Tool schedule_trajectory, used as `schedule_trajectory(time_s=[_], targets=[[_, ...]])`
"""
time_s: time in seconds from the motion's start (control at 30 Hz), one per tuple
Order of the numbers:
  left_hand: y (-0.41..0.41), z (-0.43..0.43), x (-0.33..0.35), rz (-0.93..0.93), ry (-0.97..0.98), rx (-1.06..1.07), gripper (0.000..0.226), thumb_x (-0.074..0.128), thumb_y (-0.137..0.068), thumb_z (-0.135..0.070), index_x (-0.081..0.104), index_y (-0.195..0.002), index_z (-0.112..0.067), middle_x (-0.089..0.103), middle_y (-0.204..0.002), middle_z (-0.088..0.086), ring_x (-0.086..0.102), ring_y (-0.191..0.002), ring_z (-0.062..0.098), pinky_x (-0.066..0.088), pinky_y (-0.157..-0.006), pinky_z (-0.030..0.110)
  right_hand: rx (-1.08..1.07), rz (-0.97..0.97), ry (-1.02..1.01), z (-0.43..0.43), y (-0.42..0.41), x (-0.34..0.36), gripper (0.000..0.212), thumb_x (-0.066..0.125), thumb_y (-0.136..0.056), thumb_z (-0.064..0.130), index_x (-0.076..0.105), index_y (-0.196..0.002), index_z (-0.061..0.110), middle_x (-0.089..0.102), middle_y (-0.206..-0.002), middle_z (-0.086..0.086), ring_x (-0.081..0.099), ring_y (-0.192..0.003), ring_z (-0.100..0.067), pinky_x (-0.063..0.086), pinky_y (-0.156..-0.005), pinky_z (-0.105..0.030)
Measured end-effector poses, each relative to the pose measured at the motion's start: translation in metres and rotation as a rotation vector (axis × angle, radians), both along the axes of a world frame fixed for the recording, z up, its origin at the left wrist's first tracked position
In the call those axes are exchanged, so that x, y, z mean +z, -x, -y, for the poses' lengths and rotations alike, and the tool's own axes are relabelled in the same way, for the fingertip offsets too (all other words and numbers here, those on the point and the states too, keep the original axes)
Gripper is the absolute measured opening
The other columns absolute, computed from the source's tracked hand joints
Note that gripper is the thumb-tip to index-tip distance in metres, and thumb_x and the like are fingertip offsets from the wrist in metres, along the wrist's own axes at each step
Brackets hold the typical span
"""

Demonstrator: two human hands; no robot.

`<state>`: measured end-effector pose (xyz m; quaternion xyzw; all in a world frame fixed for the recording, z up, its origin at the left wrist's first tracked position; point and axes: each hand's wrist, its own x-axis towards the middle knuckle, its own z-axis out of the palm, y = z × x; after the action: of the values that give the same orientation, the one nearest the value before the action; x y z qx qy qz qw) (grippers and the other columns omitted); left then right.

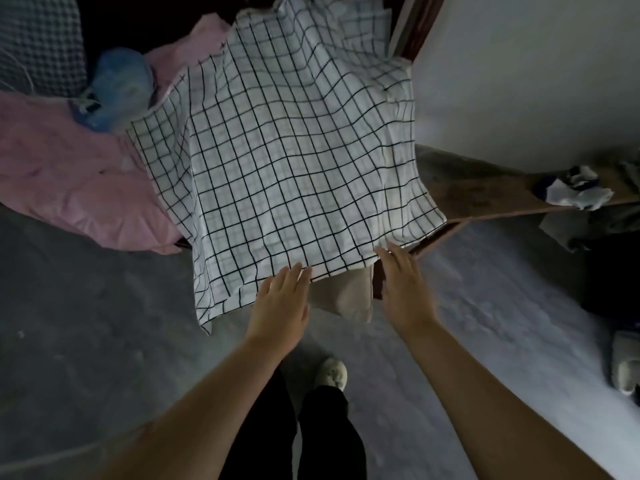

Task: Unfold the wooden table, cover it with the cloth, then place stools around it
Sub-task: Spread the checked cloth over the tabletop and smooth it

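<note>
A white cloth with a black grid point(284, 157) lies spread and rippled over the table, hiding the top. Only a dark wooden edge of the table point(429, 239) and a pale panel under the cloth's near hem show. One corner of the cloth hangs down at the near left. My left hand point(280, 303) reaches to the near hem with fingers spread, its fingertips at the cloth's edge. My right hand point(403, 289) is flat and open at the near right corner, fingertips touching the hem. Neither hand grips anything. No stool is in view.
A pink quilt point(69, 181) lies at the left with a blue plastic bag point(117, 84) on it. A low wooden shelf point(491, 197) with crumpled cloth runs along the white wall at right. A shoe point(625, 372) sits on the grey concrete floor at far right.
</note>
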<state>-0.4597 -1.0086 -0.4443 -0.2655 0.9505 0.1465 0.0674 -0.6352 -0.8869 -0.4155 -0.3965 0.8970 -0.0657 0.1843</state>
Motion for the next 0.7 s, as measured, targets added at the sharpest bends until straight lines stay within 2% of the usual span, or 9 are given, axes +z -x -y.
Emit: schedule_trajectory(time_s=[0.1,0.2,0.27,0.33,0.4,0.5,0.63,0.7], targets=[[0.012,0.019,-0.039,0.013,-0.055,-0.031,0.071,0.075,-0.073,-0.026,0.045,-0.134,-0.007,0.055,-0.130,0.012,0.053,-0.119,0.029,0.044,-0.096,0.043,-0.054,-0.022,-0.021,0.016,0.012,-0.043,0.063,0.052,-0.085,-0.010,0.037,-0.142,0.013,0.031,-0.152,-0.006,0.026,-0.140,-0.022,0.033,-0.107,-0.037],[0.022,0.030,-0.059,0.025,-0.080,-0.044,0.069,0.080,-0.066,-0.026,0.051,-0.125,-0.008,0.058,-0.113,0.008,0.056,-0.104,0.027,0.047,-0.086,0.039,-0.108,-0.024,-0.030,0.023,0.021,-0.069,0.056,0.055,-0.085,-0.004,0.043,-0.137,0.013,0.039,-0.146,-0.006,0.034,-0.136,-0.023,0.037,-0.107,-0.041],[0.026,0.036,-0.069,0.038,-0.090,-0.045,0.062,0.082,-0.061,-0.024,0.056,-0.115,-0.009,0.058,-0.104,0.007,0.057,-0.093,0.026,0.048,-0.078,0.036,-0.171,-0.026,-0.010,0.027,0.025,-0.080,0.054,0.056,-0.083,-0.004,0.047,-0.134,0.012,0.045,-0.141,-0.005,0.041,-0.130,-0.024,0.043,-0.100,-0.042],[0.027,0.040,-0.078,0.051,-0.101,-0.047,0.052,0.081,-0.062,-0.021,0.057,-0.107,-0.011,0.057,-0.100,0.006,0.056,-0.088,0.025,0.046,-0.073,0.036,-0.233,-0.017,0.023,0.031,0.028,-0.086,0.051,0.054,-0.080,-0.007,0.049,-0.127,0.011,0.052,-0.131,-0.007,0.049,-0.119,-0.026,0.048,-0.087,-0.040],[0.029,0.044,-0.084,0.058,-0.129,-0.036,0.046,0.079,-0.063,-0.014,0.058,-0.104,-0.010,0.057,-0.098,0.006,0.056,-0.086,0.026,0.046,-0.071,0.037,-0.263,-0.034,0.035,0.034,0.032,-0.090,0.047,0.054,-0.079,-0.009,0.052,-0.121,0.011,0.056,-0.123,-0.008,0.052,-0.111,-0.028,0.048,-0.080,-0.040],[0.029,0.050,-0.085,0.029,-0.128,-0.028,0.039,0.076,-0.061,0.000,0.059,-0.095,-0.009,0.058,-0.089,0.008,0.057,-0.079,0.027,0.045,-0.062,0.037,-0.296,-0.050,0.013,0.034,0.040,-0.093,0.041,0.057,-0.079,-0.007,0.056,-0.116,0.012,0.059,-0.118,-0.007,0.053,-0.109,-0.028,0.047,-0.080,-0.041],[0.028,0.055,-0.072,-0.030,-0.149,-0.011,0.032,0.074,-0.064,0.002,0.059,-0.090,-0.008,0.058,-0.085,0.008,0.058,-0.075,0.026,0.039,-0.056,0.032,-0.249,-0.069,0.044,0.027,0.050,-0.085,0.026,0.053,-0.081,-0.002,0.061,-0.101,0.012,0.063,-0.104,-0.006,0.056,-0.098,-0.029,0.041,-0.074,-0.036],[0.027,0.056,-0.060,-0.066,-0.134,-0.007,0.033,0.076,-0.062,0.002,0.059,-0.089,-0.009,0.058,-0.084,0.007,0.058,-0.074,0.026,0.041,-0.054,0.033,-0.217,-0.090,0.051,0.022,0.053,-0.078,0.024,0.052,-0.083,-0.001,0.060,-0.103,0.010,0.063,-0.105,-0.008,0.057,-0.097,-0.030,0.038,-0.074,-0.033]])
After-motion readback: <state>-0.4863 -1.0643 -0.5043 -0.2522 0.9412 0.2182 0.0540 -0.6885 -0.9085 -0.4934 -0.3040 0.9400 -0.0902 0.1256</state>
